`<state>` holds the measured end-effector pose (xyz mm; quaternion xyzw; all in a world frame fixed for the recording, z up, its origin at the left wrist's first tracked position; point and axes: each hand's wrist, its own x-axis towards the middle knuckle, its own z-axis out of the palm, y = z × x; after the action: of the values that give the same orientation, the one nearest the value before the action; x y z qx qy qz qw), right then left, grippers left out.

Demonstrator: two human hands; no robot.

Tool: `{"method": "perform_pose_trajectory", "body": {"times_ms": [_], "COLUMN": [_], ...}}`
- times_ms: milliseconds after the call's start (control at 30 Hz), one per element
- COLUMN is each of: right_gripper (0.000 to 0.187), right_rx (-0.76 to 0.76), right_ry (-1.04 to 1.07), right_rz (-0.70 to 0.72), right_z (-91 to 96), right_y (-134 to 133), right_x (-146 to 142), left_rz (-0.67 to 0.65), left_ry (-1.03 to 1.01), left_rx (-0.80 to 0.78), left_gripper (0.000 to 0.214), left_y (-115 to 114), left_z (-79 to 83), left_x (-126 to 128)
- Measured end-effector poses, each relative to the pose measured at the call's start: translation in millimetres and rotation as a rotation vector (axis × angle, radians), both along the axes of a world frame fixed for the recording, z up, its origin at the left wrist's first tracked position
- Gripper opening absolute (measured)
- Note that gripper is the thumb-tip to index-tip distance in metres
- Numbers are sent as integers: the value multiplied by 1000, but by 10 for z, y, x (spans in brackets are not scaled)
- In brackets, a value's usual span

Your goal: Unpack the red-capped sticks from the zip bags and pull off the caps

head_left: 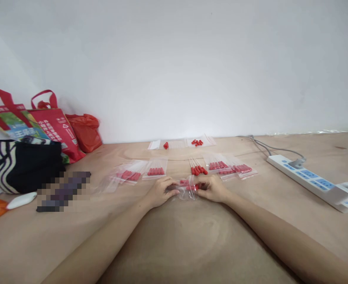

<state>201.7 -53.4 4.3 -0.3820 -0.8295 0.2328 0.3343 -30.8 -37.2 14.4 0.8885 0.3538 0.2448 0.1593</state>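
Note:
My left hand (163, 192) is closed, thumb and fingers pinching a small clear plastic bag (187, 195) just above the table. From the other side my right hand (213, 188) pinches red-tipped sticks (192, 187) at the bag; whether its fingers also grip the plastic, I cannot tell. Just beyond my hands a loose bunch of red-tipped sticks (199, 170) lies with the tips toward me. Filled clear bags of red tips lie on both sides, one (155, 171) at the left and others (218, 165) overlapping at the right.
More red-tipped sticks (197, 142) lie by the wall. A white power strip (309, 179) with a grey cable is at the right. At the left stand red shopping bags (55, 128), a black striped bag (28, 165), a white object (21, 200) and a pixelated dark item (64, 193).

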Motion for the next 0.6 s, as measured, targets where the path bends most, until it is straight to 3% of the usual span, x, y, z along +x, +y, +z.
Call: {"method": "perform_pose_trajectory", "body": {"times_ms": [267,433,600], "right_gripper": [21,41,22], "right_rx": [-172,-138,-99], "right_ry": [130,72,80], "right_rz": [-23,44,65], "right_z": [-48,-38,-63], "right_y": [24,-25,-56], "right_x": [183,168,156], "left_rz": [17,11,7], "left_ry": [11,-1,9], "left_rx": [8,16,6], "left_gripper": [20,18,19], "left_y": [2,-6,-7], "left_z": [-2,10,20], "left_x": [4,11,7]}}
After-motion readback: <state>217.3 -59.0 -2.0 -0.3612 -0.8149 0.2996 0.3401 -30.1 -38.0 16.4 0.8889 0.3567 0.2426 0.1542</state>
